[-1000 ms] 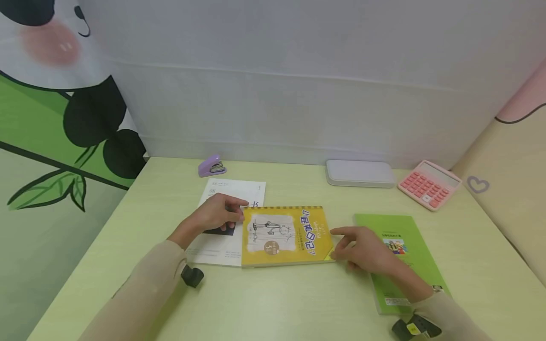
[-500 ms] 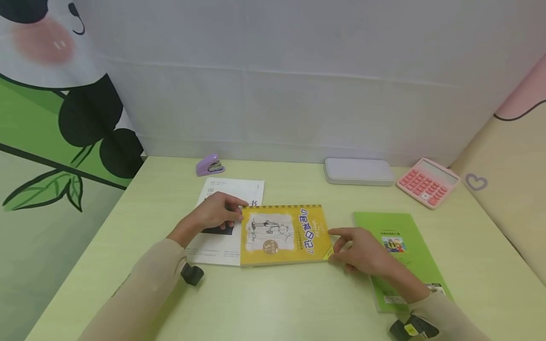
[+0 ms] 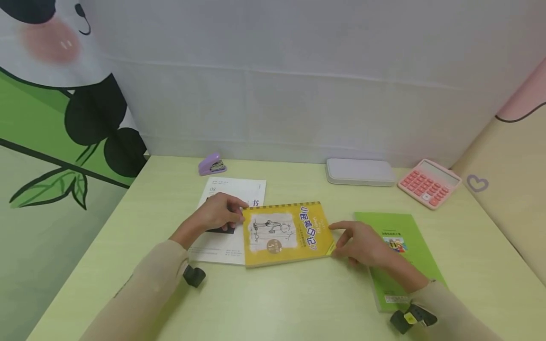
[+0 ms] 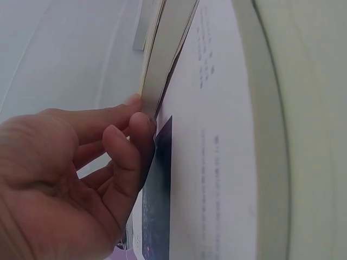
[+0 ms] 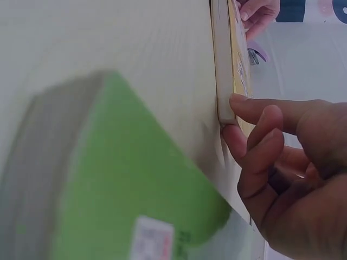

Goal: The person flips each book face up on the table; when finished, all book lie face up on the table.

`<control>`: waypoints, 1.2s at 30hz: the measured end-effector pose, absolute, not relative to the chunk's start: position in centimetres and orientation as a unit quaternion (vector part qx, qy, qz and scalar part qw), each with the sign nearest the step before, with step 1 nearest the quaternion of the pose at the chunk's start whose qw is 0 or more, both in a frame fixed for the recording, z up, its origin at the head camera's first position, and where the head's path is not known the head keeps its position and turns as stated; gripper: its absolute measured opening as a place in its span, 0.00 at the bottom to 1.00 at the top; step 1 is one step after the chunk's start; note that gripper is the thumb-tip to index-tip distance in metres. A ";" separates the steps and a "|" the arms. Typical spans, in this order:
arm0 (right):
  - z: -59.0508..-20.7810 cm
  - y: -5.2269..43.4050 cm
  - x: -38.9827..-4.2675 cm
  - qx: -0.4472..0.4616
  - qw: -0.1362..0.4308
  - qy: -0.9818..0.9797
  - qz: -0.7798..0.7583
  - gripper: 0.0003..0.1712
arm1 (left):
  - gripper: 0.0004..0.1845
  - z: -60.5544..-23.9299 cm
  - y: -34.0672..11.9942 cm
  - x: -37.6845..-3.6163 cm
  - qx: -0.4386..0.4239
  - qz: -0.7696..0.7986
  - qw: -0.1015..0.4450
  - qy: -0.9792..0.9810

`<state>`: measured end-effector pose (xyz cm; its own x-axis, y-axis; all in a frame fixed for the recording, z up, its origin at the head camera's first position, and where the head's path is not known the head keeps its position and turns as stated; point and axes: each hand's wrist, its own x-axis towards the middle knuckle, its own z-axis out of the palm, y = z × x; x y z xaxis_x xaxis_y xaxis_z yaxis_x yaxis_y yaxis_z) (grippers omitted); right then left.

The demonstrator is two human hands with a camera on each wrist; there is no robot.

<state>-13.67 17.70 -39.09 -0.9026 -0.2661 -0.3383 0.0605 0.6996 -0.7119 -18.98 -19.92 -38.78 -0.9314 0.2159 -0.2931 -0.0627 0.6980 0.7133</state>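
A yellow book with a cartoon cover lies mid-table, its left part overlapping a white booklet. My left hand pinches the yellow book's left edge; in the left wrist view its fingertips close on that edge above the white page. My right hand grips the book's near right corner. In the right wrist view, the forefinger lies on the cover and the thumb sits at the corner's edge.
A green book lies just right of my right hand, partly under the wrist. Along the back wall stand a purple stapler, a grey flat case and a pink calculator. The pale green table ends at padded side walls.
The yellow book has turned slightly, its right end swinging away from me. My right hand moved with that corner; the left hand stays at the left edge.
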 end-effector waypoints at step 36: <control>-38.7 19.0 -21.7 -0.056 0.261 0.894 -0.360 0.15 | 0.06 -38.3 -19.8 -15.3 0.008 0.382 0.177 0.907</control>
<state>-21.71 18.99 -38.74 -0.8571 -0.2890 -0.4264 0.0873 0.7344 -0.6731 -15.33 -19.82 -38.32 -0.9371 0.1505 -0.3149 -0.1198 0.7087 0.6953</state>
